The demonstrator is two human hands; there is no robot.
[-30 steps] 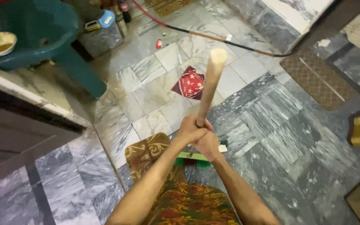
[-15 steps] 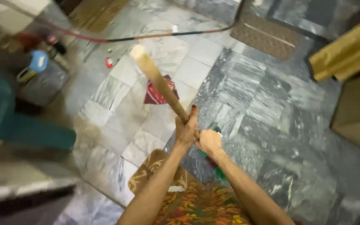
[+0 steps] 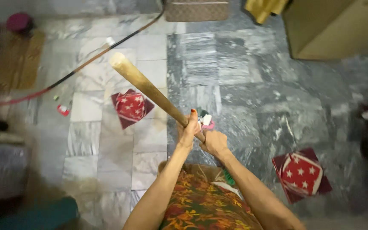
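Left hand [image 3: 188,130] gripped stick [image 3: 150,89] | right hand [image 3: 213,142] gripped just below, for steadying | red cloth [image 3: 129,107] left of hands

A pale tan wooden stick [image 3: 150,90] crosses a grey and white marbled tile floor [image 3: 243,72], where two dark red cloths with white stars [image 3: 130,107] [image 3: 301,174] lie left and right, near an orange-and-green floral garment [image 3: 201,204] and a red-black hose [image 3: 73,72] far left.
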